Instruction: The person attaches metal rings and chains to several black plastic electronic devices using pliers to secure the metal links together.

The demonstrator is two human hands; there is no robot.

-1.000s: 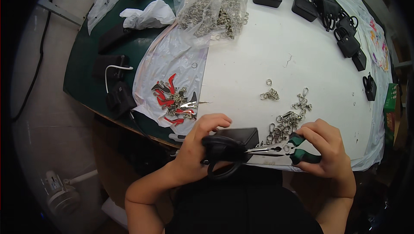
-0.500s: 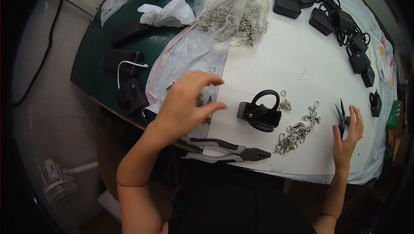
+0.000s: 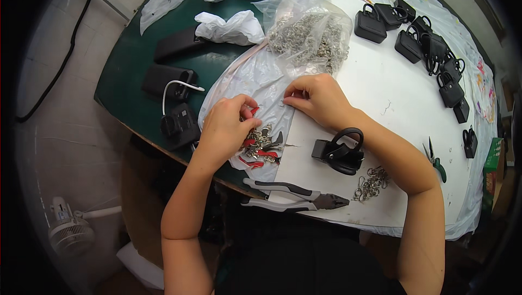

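My left hand (image 3: 224, 129) is closed in a pinch on a small red strap piece (image 3: 254, 111), right above a pile of red and black strap pieces with metal clasps (image 3: 265, 145) on the plastic sheet. Across from it, my right hand (image 3: 321, 99) pinches a small metal ring (image 3: 282, 103), which is partly hidden by the fingertips. A miniature black handbag (image 3: 338, 152) with a round handle lies beneath my right forearm. Near it is a heap of silver clasps and chain links (image 3: 372, 183), partly covered by that arm.
Large grey-handled pliers (image 3: 296, 196) lie at the near table edge; small green-handled pliers (image 3: 436, 162) lie at the right. A clear bag of metal hardware (image 3: 312, 34) is at the back. Several mini black bags (image 3: 371, 25) line the far right. Black devices (image 3: 168, 83) stand at left.
My right hand has crossed leftward from beside the small pliers to the ring. My left hand has shifted down to the strap pile and closed from its spread pose. The view has shifted slightly.
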